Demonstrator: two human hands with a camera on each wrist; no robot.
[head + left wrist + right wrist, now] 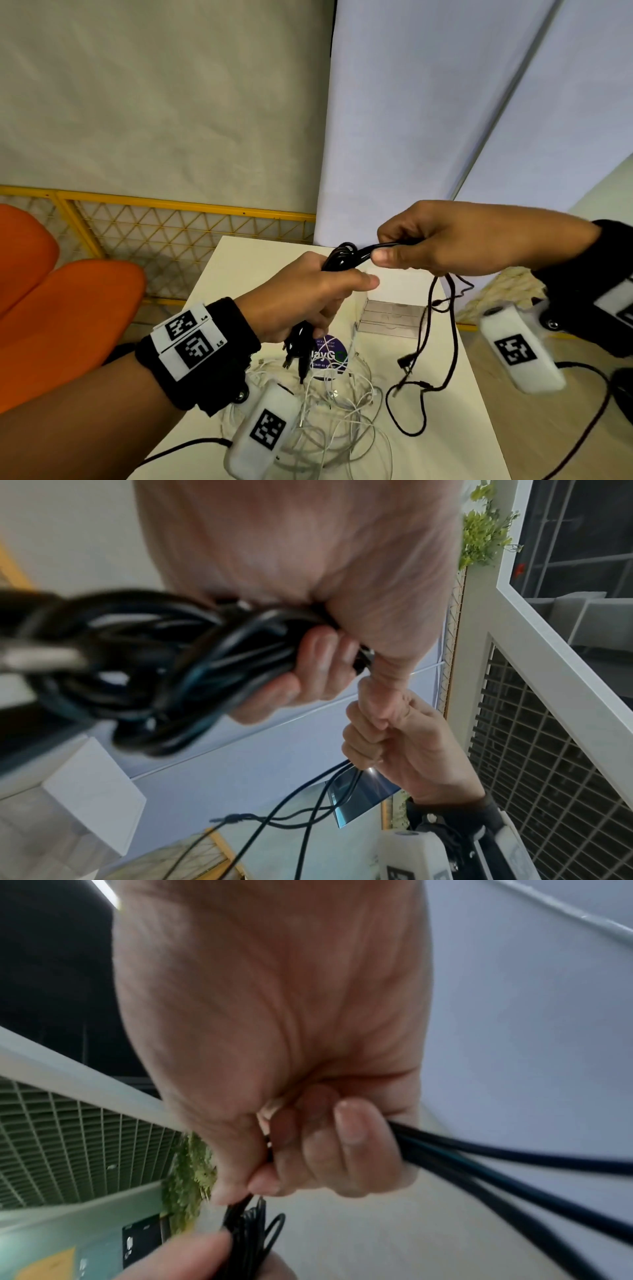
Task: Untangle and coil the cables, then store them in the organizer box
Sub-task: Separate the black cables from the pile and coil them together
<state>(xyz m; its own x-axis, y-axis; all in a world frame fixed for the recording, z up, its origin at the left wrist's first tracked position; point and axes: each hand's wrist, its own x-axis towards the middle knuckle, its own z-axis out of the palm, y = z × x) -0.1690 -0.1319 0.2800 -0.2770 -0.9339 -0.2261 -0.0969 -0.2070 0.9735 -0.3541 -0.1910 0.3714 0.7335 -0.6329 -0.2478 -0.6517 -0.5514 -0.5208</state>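
My left hand [308, 298] grips a coiled bundle of black cable [337, 258] above the white table [455, 404]; its plugs hang below my fist. In the left wrist view the same coil [164, 669] fills my fingers. My right hand [438, 240] holds the loose strands of that black cable [514, 1172] close to the coil, and the free length [448, 346] droops in loops down to the table. A clear organizer box [390, 317] stands on the table behind my hands. A tangle of white cables [342, 414] lies under my left wrist.
A round purple sticker [329, 356] marks the table. Two orange chairs [61, 308] stand at the left before a yellow mesh fence [178, 226]. White panels rise behind the table. The table's right edge drops to the floor.
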